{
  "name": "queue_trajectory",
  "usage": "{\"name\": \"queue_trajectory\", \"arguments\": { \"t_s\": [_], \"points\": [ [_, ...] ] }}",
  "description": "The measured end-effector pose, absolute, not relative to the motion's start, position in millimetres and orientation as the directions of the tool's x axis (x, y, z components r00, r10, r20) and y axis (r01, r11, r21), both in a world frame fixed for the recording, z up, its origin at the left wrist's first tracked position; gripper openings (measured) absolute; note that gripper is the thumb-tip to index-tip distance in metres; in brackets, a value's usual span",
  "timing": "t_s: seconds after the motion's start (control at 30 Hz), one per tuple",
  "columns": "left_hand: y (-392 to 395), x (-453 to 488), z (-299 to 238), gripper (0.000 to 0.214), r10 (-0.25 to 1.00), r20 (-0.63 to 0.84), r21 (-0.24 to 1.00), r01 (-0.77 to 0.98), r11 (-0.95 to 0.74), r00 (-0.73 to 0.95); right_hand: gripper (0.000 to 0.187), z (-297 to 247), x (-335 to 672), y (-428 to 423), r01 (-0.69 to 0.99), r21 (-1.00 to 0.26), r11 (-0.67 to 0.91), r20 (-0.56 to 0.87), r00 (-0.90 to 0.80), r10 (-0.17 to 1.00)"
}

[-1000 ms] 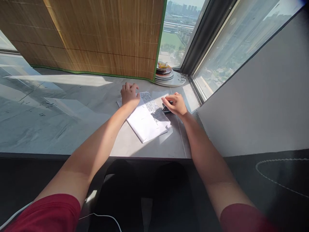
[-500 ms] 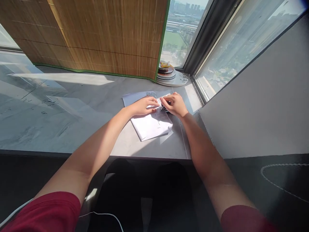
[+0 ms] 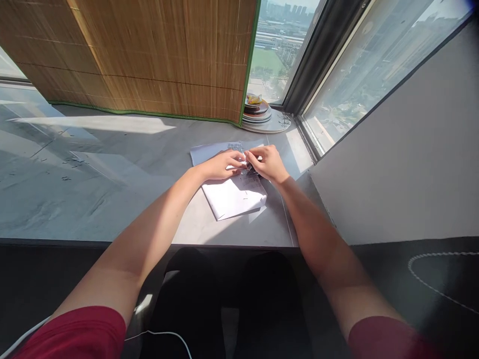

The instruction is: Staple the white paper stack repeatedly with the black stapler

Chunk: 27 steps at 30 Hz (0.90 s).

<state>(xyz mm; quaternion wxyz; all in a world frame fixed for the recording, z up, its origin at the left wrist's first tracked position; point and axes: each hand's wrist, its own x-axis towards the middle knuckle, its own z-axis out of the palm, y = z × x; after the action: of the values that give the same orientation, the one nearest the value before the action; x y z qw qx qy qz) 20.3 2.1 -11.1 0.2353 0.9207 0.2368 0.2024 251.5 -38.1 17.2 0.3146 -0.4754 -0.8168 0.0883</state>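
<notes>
Sheets of white paper lie on the counter under both hands, with a folded sheet [image 3: 230,202] at the front and a bluish-white sheet [image 3: 204,151] behind. Across them rests my left hand [image 3: 222,165], fingers stretched out and flat, pressing near the middle. Facing it, my right hand [image 3: 268,162] has thumb and fingertips pinched together just above the paper. What is in that pinch is too small to make out. Beneath the right fingers shows a small dark item [image 3: 252,169], partly hidden. Printed marks show on the back sheet.
A stack of plates [image 3: 258,115] with a yellow packet [image 3: 255,99] on top stands in the window corner. A bamboo blind [image 3: 160,60] hangs along the back. The grey wall [image 3: 396,149] bounds the right side. Small dark bits [image 3: 66,178] lie on the counter's left.
My right fingertips have shifted slightly left and toward me, closer to the left fingers. The left hand stays almost still on the paper.
</notes>
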Motion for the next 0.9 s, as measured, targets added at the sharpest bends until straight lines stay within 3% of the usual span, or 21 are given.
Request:
{"name": "queue_trajectory", "arguments": {
  "t_s": [0.27, 0.9],
  "points": [
    [-1.5, 20.9, -7.0, 0.024, 0.528, 0.255, 0.534, 0.337, -0.776, 0.810, 0.052, 18.3, 246.6, -40.1, 0.766, -0.396, 0.506, 0.509, -0.275, 0.816],
    [3.5, 20.4, -12.8, 0.026, 0.512, 0.279, 0.539, 0.309, -0.784, 0.813, 0.043, 15.4, 241.8, -39.3, 0.804, -0.327, 0.497, 0.456, -0.326, 0.828]
  ]
}}
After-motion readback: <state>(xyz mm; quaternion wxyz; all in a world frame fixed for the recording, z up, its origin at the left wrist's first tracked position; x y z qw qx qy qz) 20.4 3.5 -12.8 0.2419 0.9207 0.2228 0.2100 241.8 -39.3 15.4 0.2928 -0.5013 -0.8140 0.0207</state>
